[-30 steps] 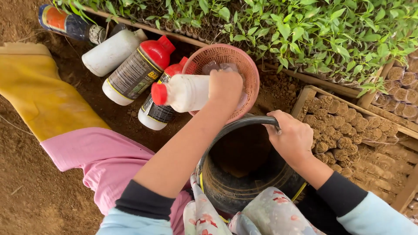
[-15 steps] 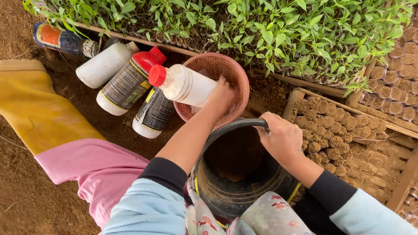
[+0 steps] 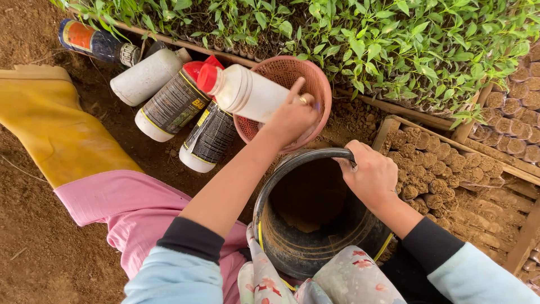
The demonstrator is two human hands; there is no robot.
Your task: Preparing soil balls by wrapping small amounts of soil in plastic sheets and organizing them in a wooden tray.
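At the far left a yellow rubber boot (image 3: 53, 129) lay on the bare brown soil (image 3: 34, 247), with a pink trouser leg (image 3: 135, 208) running out of its top toward the person. Above the boot, at the edge of the seedling bed, a dark bottle with an orange label (image 3: 93, 42) lay on its side. Just right of it lay a plain white bottle (image 3: 147, 76), then two white bottles with dark labels: one with a red cap (image 3: 175, 102) and, touching it on the right, another (image 3: 208, 138) whose top was hidden.

The left hand (image 3: 292, 115) was closed in a firm grip around the base of a white bottle with a red cap (image 3: 242, 90). That bottle was held in the air, tilted nearly flat, its cap pointing left over the lying bottles and its base over a pink mesh basket (image 3: 306, 79). The index finger was lifted off the bottle, and a ring showed on one finger. The basket stood tilted on the soil, just behind the rim of a black bucket (image 3: 315, 236).

The bucket stood between the person's knees, its inside smeared with brown dirt. The right hand (image 3: 371, 174) was closed in a grip on the bucket's curved handle at the upper right of the rim.

Along the top ran a bed of green seedlings (image 3: 365, 39). At the right, a wooden tray (image 3: 388, 126) held rows of soil plugs (image 3: 444, 163) without plants.
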